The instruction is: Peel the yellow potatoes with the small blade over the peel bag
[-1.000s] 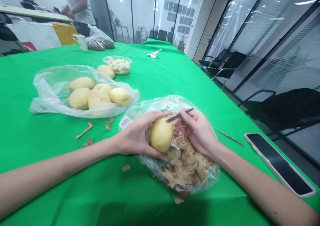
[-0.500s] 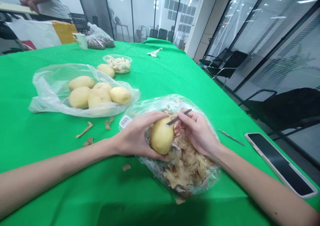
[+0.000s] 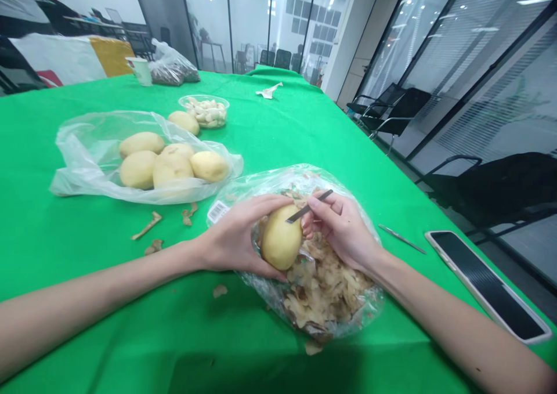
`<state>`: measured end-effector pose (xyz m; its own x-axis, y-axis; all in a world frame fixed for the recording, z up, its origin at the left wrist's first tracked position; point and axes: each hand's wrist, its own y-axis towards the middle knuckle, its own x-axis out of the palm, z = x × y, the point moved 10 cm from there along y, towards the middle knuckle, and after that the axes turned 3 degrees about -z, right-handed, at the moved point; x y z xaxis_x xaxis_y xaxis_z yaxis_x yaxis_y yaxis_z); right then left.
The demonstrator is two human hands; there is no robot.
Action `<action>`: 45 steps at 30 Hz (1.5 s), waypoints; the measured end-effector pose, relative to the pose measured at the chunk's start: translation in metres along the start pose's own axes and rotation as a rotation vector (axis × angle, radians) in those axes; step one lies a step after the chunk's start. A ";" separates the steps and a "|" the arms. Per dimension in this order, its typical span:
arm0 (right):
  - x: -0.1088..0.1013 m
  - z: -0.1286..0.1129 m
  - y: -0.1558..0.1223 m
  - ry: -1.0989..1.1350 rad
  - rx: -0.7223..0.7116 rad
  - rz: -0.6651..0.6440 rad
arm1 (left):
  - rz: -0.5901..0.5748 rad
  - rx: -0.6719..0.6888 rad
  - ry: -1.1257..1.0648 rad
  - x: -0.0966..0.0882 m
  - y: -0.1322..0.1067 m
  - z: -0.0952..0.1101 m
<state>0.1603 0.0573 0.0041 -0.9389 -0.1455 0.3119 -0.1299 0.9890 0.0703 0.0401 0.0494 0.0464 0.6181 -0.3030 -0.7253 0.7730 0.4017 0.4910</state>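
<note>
My left hand is curled round a peeled, pale yellow potato. Between thumb and fingers, my right hand pinches a slim dark carving knife with a slanted tip. That tip rests at the potato's upper face. Beneath both hands lies a clear plastic bag heaped with brown potato peelings. Several peeled potatoes lie in a thin white plastic bag to the left, and another potato sits just behind it.
A clear tub of pale pieces, a paper cup and a filled plastic bag stand farther back on the green cloth. On the right lie a thin metal tool and a phone. Loose peel scraps lie left.
The knife tip has slid slightly left and down on the potato; my left hand barely moves. The standing person at the back left has gone from view, and a seated person shows there.
</note>
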 end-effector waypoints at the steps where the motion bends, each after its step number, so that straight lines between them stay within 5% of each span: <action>1: 0.000 0.000 0.000 -0.002 -0.001 0.000 | 0.000 0.003 -0.001 0.000 0.000 0.000; 29: 0.010 0.000 -0.006 -0.076 0.006 -0.101 | 0.017 0.045 0.018 -0.001 0.000 0.003; 45: 0.000 0.000 -0.004 -0.011 0.014 0.005 | 0.004 0.003 -0.016 -0.001 0.002 0.001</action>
<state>0.1606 0.0530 0.0036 -0.9430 -0.1399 0.3019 -0.1291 0.9901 0.0555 0.0409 0.0495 0.0486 0.6237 -0.3147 -0.7155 0.7706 0.4006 0.4956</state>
